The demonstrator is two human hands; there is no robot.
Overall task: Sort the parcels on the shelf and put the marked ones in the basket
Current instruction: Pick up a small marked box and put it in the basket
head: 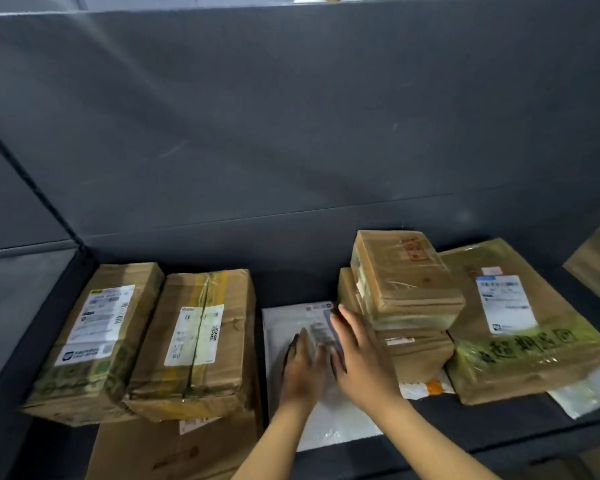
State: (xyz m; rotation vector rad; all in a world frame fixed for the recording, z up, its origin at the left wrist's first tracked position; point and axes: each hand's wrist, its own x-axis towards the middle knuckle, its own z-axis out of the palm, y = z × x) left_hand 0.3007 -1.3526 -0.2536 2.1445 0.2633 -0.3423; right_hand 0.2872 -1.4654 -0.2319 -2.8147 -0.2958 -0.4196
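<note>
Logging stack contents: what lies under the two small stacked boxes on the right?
A white mailer with an orange patch pokes out beneath the lower box; the rest is covered, label unseen.

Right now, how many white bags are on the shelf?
3: middle bag, orange-marked bag beneath the stacked boxes, right bag beneath the big brown parcel. Others may be hidden.

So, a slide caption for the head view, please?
Sorting: left hand and right hand flat on a white mailer among cardboard parcels on the shelf.
</note>
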